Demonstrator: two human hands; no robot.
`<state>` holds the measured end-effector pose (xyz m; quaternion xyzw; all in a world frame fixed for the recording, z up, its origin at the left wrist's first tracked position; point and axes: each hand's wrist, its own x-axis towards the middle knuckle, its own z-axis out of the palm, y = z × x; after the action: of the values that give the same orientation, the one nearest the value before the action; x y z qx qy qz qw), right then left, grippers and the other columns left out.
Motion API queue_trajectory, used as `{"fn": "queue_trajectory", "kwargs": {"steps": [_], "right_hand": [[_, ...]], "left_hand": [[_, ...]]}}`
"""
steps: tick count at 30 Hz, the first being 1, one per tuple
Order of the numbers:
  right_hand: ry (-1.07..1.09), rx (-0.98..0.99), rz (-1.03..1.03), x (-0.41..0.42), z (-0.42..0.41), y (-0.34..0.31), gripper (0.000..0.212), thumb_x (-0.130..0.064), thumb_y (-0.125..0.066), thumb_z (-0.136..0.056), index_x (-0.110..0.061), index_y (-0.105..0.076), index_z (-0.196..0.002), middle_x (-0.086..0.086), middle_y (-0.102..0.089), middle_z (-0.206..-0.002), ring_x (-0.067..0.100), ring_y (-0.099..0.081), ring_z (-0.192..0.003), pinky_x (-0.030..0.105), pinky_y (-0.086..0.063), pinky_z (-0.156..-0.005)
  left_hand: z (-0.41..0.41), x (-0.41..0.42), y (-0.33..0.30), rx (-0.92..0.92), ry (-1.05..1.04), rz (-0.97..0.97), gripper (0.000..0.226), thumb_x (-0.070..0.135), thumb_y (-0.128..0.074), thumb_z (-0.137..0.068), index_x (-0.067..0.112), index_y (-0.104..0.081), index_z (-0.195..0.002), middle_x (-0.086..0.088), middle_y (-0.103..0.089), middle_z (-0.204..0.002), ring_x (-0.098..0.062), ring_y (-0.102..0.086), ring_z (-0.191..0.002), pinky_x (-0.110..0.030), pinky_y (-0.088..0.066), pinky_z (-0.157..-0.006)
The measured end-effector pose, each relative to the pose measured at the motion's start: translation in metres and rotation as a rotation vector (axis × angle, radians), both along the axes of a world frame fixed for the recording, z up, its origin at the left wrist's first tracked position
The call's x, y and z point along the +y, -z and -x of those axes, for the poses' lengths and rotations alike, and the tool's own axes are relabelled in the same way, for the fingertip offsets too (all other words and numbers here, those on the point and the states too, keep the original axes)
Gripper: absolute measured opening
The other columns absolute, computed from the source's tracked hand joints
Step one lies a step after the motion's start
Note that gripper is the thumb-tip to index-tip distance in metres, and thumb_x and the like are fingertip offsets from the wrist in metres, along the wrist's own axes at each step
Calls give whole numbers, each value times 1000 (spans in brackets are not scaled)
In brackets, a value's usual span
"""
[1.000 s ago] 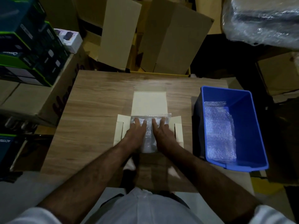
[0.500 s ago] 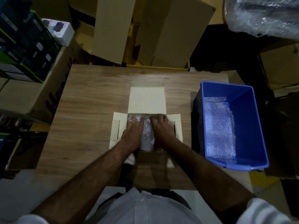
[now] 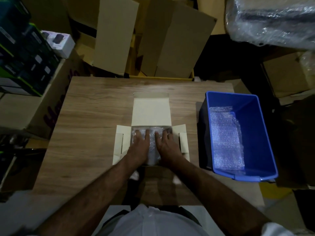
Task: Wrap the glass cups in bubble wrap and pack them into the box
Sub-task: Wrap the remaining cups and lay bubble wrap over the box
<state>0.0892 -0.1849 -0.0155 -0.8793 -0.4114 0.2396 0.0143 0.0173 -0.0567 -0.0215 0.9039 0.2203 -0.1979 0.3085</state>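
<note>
Hands [image 3: 151,147] still flat on bubble wrap [image 3: 152,150]

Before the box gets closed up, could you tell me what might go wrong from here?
Both hands, left and right, press flat on the wrapped bundle in the box; hard pressure might crack glass inside. The bundle seems to fill the opening, so the side flaps may not close flat. More bubble wrap lies in the blue bin; whether padding is missing underneath cannot be seen.
</note>
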Motion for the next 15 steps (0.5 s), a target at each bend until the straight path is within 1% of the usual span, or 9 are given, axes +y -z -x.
{"fn": "queue_trajectory", "kwargs": {"steps": [1, 3, 4, 6, 8, 10, 12, 14, 15], "right_hand": [[-17, -8, 3, -2, -1, -2, 115, -38, -79, -83, -1, -1, -159, 40, -7, -158, 53, -14, -147, 51, -26, -120], [-48, -6, 4, -6, -5, -6, 113, -36, -79, -83, -1, -2, -159, 38, -9, -159, 51, -15, -148, 48, -26, -120], [-61, 10, 1, -9, -7, -9, 113, -34, -80, -83, -1, -3, -159, 36, -10, -160, 49, -16, -149, 48, -27, -119], [-65, 40, -23, -15, -10, -16, 109, -26, -80, -83, -4, -6, -160, 31, -10, -162, 45, -21, -149, 47, -34, -117], [-26, 49, -101, -22, -13, -23, 98, -20, -75, -86, -8, -13, -160, 25, -15, -164, 39, -30, -146, 44, -42, -110], [35, 10, -206, -30, -15, -31, 87, -22, -70, -88, -14, -20, -159, 17, -20, -164, 33, -32, -145, 41, -43, -106], [102, -38, -320, -40, -16, -38, 79, -25, -68, -89, -16, -29, -157, 14, -27, -163, 31, -34, -145, 39, -41, -109], [171, -71, -430, -54, -18, -44, 73, -28, -66, -88, -15, -37, -154, 17, -35, -159, 33, -38, -143, 41, -40, -113], [203, -94, -481, -62, -20, -46, 70, -29, -65, -88, -14, -40, -152, 18, -38, -157, 34, -39, -143, 43, -41, -113]], "left_hand": [[2, 0, 1, -1, -1, -4, 94, 36, -63, -97, 21, 5, -161, -18, 18, -166, -42, 14, -153, -55, -8, -126], [6, 2, -4, 66, 64, -57, 117, 44, -74, -87, 19, 14, -159, -18, 26, -163, -42, 20, -151, -52, -9, -126], [9, 4, -5, 91, 99, -73, 120, 45, -75, -86, 18, 16, -159, -20, 29, -162, -41, 21, -151, -50, -12, -126], [14, 10, -8, 74, 141, -78, 113, 43, -70, -91, 16, 16, -159, -21, 28, -162, -39, 20, -152, -44, -14, -124], [17, 18, -10, 18, 157, -91, 105, 38, -65, -95, 14, 13, -160, -19, 22, -165, -38, 16, -153, -38, -16, -123], [18, 19, -13, -63, 160, -107, 94, 29, -59, -97, 13, 8, -161, -19, 14, -166, -38, 9, -155, -35, -19, -122], [15, 10, -23, -130, 175, -121, 85, 20, -53, -99, 12, 5, -161, -21, 13, -166, -37, 6, -155, -38, -19, -123], [10, -5, -39, -187, 207, -155, 81, 25, -52, -101, 13, 2, -161, -19, 10, -167, -33, 3, -156, -42, -10, -125], [7, -13, -46, -247, 220, -179, 79, 27, -52, -102, 13, -3, -162, -18, 4, -167, -32, -2, -156, -42, -10, -124]]}}
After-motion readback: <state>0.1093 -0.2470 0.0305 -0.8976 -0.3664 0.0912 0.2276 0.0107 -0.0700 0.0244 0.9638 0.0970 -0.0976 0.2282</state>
